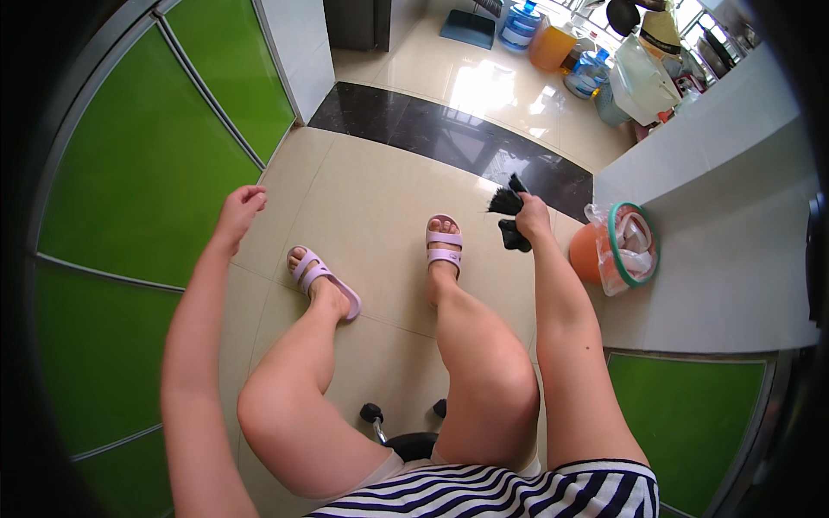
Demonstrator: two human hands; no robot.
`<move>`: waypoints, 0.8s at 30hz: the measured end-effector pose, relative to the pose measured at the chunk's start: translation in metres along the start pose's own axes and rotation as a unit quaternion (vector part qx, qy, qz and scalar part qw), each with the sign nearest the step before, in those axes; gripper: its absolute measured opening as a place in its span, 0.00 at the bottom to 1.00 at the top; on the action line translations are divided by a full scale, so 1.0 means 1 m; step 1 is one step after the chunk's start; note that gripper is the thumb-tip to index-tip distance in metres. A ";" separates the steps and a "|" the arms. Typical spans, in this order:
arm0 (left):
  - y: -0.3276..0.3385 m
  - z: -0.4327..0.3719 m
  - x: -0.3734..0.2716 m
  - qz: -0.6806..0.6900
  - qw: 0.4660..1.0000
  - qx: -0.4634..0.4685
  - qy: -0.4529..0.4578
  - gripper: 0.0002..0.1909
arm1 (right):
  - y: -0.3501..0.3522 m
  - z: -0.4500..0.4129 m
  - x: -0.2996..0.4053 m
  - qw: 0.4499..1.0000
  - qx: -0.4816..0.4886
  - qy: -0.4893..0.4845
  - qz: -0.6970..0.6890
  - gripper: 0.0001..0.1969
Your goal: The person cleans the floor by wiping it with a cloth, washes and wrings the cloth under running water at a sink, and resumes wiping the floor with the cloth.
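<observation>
My right hand [535, 217] is closed around a small black bristled brush [505, 201], held above the floor to the right of my feet. A dark, glossy piece [515, 236] hangs just below the bristles at the same hand; whether it belongs to the brush I cannot tell. To the left, my left hand [241, 213] is raised beside the green cabinet doors [149, 155], its fingers curled together with nothing visible in them. Between the hands are my two feet in pink sandals [444, 239], resting on the beige tile floor [369, 188].
An orange bin [586, 254] with a green rim and plastic liner stands right of my right hand, against a white wall. Under me is a wheeled seat [411, 445]. Beyond the black threshold [414, 126] are a dustpan [467, 29], water bottles [520, 26] and an orange-filled container [552, 46].
</observation>
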State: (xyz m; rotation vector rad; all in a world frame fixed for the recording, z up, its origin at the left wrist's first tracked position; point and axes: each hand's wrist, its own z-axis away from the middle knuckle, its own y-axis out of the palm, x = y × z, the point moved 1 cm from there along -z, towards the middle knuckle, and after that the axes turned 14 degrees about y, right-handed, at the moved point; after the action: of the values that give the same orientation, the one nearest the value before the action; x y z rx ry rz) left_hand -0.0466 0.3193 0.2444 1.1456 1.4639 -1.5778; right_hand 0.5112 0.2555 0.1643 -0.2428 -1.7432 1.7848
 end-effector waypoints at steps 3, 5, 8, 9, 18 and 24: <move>0.029 -0.026 0.027 -0.007 1.000 0.023 -0.020 0.14 | 0.045 -0.002 -0.008 0.995 0.029 0.100 -0.009 0.20; 0.043 -0.038 0.044 -0.039 0.998 0.047 -0.028 0.14 | 0.079 0.007 -0.017 0.982 0.020 0.185 -0.030 0.20; 0.070 -0.064 0.068 -0.026 0.996 0.067 -0.055 0.14 | 0.141 0.023 -0.064 0.960 -0.010 0.266 -0.083 0.33; 0.078 -0.073 0.073 -0.025 0.995 0.074 -0.058 0.14 | 0.160 0.031 -0.084 0.962 0.005 0.254 -0.103 0.40; 0.085 -0.140 0.087 -0.026 0.982 0.100 -0.160 0.15 | 0.186 0.063 -0.054 0.939 0.136 0.314 -0.015 0.48; 0.085 -0.175 0.078 -0.005 0.986 0.101 -0.134 0.15 | 0.203 0.016 -0.041 0.907 0.142 0.396 0.032 0.55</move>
State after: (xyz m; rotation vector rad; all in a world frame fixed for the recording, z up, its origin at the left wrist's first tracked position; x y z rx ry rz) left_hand 0.0281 0.4872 0.1438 0.9914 1.1564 -1.8410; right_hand 0.4736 0.2337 -0.0387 -0.7808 -0.8957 1.6198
